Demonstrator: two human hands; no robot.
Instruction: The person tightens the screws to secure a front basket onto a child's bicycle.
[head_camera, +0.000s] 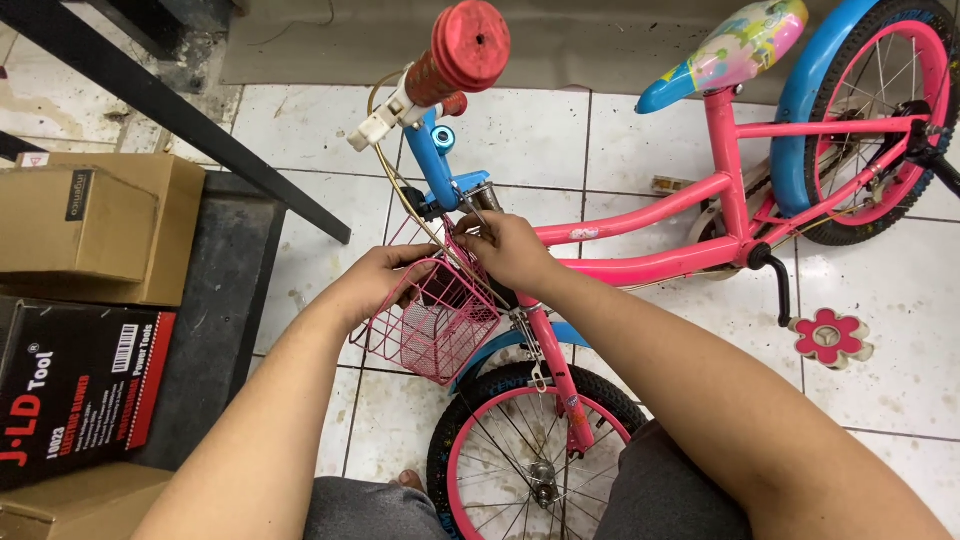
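A small pink child's bicycle (690, 215) stands on the tiled floor, its front wheel (530, 455) between my knees. A pink wire basket (430, 335) hangs at the front under the blue handlebar stem (432, 165). My left hand (385, 280) grips the basket's upper rim. My right hand (510, 245) is at the basket's back edge by the head tube, fingers pinched on a thin tool or fastener I cannot make out. A red handlebar grip (465, 45) points toward the camera.
Cardboard boxes (95, 225) and a black-and-red tool box (75, 385) are stacked at the left on a dark stand. A black bar (180, 115) slants across the upper left. The pink pedal (830, 337) and rear wheel (880, 110) are at the right.
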